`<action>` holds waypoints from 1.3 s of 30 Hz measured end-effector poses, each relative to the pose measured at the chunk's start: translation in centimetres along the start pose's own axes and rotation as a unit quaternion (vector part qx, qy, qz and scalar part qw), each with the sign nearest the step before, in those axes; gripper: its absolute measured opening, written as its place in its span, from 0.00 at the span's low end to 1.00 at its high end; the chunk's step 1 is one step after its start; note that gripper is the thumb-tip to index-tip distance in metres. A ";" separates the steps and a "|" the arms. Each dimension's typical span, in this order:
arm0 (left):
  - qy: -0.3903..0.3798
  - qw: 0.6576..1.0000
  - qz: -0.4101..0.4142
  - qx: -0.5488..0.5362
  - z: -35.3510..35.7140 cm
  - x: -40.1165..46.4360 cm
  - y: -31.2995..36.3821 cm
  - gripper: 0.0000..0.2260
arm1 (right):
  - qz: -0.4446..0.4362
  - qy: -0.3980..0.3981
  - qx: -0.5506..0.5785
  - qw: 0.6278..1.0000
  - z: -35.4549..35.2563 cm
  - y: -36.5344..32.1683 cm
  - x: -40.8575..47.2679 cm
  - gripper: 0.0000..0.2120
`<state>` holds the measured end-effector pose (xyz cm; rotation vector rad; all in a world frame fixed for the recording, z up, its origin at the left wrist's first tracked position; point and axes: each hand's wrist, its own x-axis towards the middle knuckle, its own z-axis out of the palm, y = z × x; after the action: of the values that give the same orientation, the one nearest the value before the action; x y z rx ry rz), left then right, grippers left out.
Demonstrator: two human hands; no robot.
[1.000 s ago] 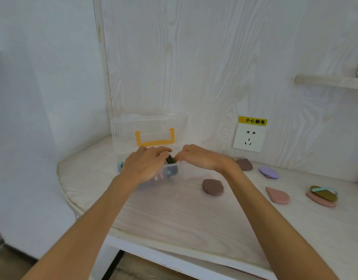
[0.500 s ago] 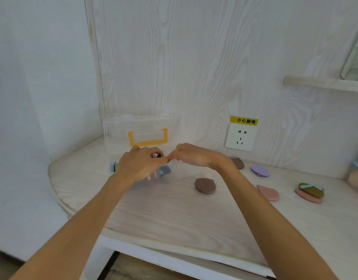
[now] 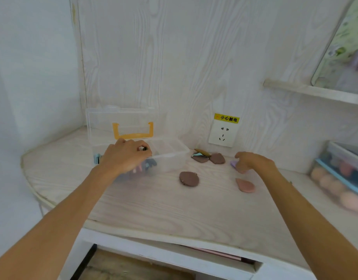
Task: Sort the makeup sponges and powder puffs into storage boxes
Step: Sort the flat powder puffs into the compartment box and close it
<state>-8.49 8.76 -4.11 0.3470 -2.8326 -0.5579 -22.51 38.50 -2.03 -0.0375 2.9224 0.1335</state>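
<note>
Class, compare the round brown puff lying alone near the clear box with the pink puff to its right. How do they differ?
The brown puff is dark brown and roughly round; the pink puff is pale pink and teardrop-shaped, its tip pointing up-left. The brown puff lies nearer the clear storage box; the pink puff lies just below the right hand. Both lie flat on the table, untouched.

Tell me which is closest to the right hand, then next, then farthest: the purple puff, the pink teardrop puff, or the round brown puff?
1. Purple puff: right at the right hand fingertips.
2. Pink teardrop puff: just in front of the hand.
3. Round brown puff: off to its left, mid-table.
</note>
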 end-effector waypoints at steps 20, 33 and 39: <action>0.007 1.000 0.003 0.001 -0.2 -0.3 0.5 0.12 | -0.314 0.248 0.413 0.818 -2.4 -10.4 -7.4 0.17; 0.009 1.000 -0.009 -0.003 -0.3 -0.2 0.8 0.15 | -0.371 0.355 0.306 0.802 1.8 -15.9 -7.9 0.14; 0.015 0.999 -0.015 -0.023 -0.4 -0.1 0.6 0.15 | -0.355 0.342 0.286 0.822 1.7 -16.2 -7.4 0.12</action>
<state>-8.37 9.22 -3.55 0.3867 -2.7847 -0.6189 -14.33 22.64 -3.52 -1.2886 3.1947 -1.0731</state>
